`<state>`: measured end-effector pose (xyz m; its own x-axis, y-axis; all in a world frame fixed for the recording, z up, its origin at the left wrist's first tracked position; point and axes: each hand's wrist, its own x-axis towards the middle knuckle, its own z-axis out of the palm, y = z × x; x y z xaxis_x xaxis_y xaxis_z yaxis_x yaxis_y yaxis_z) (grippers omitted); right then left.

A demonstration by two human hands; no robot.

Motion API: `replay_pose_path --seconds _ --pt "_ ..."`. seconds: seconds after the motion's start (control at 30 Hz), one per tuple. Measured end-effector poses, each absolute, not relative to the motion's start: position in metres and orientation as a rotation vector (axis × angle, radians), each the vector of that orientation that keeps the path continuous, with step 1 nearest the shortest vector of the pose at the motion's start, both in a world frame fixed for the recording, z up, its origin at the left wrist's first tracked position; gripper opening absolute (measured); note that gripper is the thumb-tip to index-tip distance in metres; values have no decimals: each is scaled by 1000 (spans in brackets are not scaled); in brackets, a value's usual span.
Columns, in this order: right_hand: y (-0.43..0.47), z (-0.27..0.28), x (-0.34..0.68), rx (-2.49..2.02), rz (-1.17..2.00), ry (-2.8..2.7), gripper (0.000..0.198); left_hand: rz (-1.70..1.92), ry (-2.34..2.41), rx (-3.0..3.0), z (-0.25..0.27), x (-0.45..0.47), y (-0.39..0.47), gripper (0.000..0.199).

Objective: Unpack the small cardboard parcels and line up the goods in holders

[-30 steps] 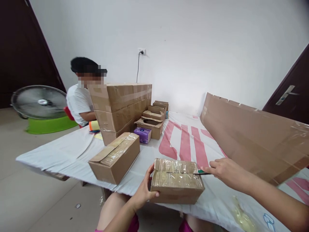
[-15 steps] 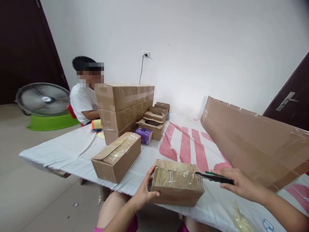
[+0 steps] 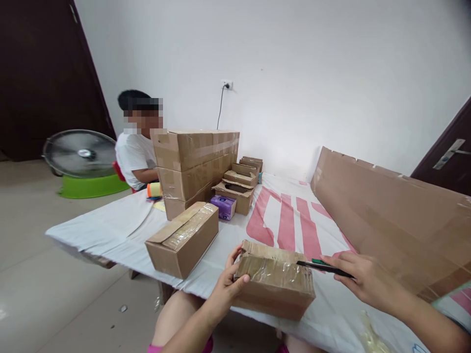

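Note:
A small taped cardboard box [image 3: 274, 294] sits at the near edge of the cloth-covered table. My left hand [image 3: 230, 284] grips its left end, thumb on the front upper edge and fingers round the back corner. In my right hand [image 3: 362, 277] is a box cutter [image 3: 327, 267], black with a green part, its tip at the right end of the box's top seam. Clear shiny tape runs across the top, and the back flap stands slightly apart from the front one. Left of it lies a longer cardboard box [image 3: 184, 240] with tape along its lid.
Stacked taped boxes [image 3: 195, 166] stand behind, next to several opened boxes [image 3: 235, 193] and a purple tissue pack [image 3: 223, 207]. A large cardboard sheet [image 3: 386, 215] leans at the right. A person [image 3: 136, 152] sits beyond the stack, near a fan [image 3: 83, 154].
The box has tipped slightly, and its back flap stands out more from the seam. My left hand has shifted up its left end. The cutter's tip stays near the right end.

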<state>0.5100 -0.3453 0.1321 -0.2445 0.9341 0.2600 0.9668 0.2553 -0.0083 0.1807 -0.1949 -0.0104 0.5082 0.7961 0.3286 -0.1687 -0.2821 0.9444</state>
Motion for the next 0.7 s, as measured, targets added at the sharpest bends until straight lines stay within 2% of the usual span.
replay_pose_path --seconds 0.2,0.47,0.7 --pt "-325 180 494 -1680 -207 -2376 36 1005 569 1457 -15 181 -202 53" --pt "-263 146 433 -1619 -46 -2598 43 983 589 1454 -14 178 -205 55" --pt "-271 172 451 -1620 9 -2689 46 1001 587 1531 -9 179 -207 53"
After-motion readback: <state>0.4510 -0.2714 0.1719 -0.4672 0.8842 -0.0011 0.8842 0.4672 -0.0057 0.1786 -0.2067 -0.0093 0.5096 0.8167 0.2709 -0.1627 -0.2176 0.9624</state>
